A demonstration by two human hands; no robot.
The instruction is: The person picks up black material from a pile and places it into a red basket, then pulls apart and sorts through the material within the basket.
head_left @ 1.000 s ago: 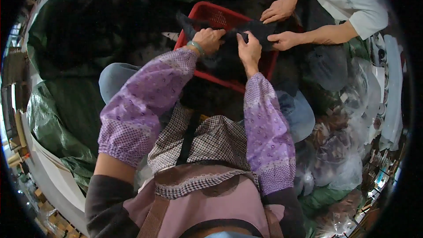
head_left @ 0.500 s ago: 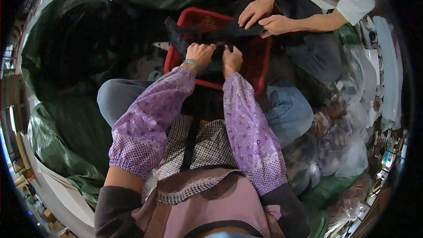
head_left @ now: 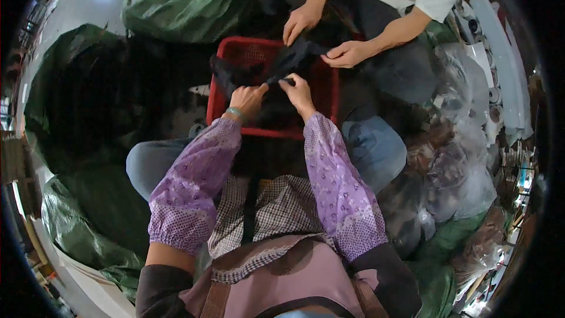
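Observation:
My left hand point(head_left: 247, 100) is closed, with thumb and fingers pinching a dark piece of cloth point(head_left: 282, 68) above a red plastic basket point(head_left: 273, 132). Close beside it, my right hand point(head_left: 299, 94) pinches what looks like the same dark cloth. Its shape is hard to make out against the dark background. Another dark strip of cloth point(head_left: 223, 76) hangs over the basket's left side. Across from me, a co-worker's two hands point(head_left: 348, 54) hold dark fabric at the basket's far right; whether it joins the piece I hold, I cannot tell.
Green tarpaulin sacks point(head_left: 176, 3) lie at the far side and left, one opened around a dark heap point(head_left: 94, 100). Clear plastic bags point(head_left: 453, 171) are piled at right, beside long pale rolls point(head_left: 500, 70). My knees point(head_left: 376, 150) flank the basket.
The view has shifted, so the basket sits lower and further left. My hands have come closer together on the cloth. The co-worker's hands have moved apart, stretching the dark fabric.

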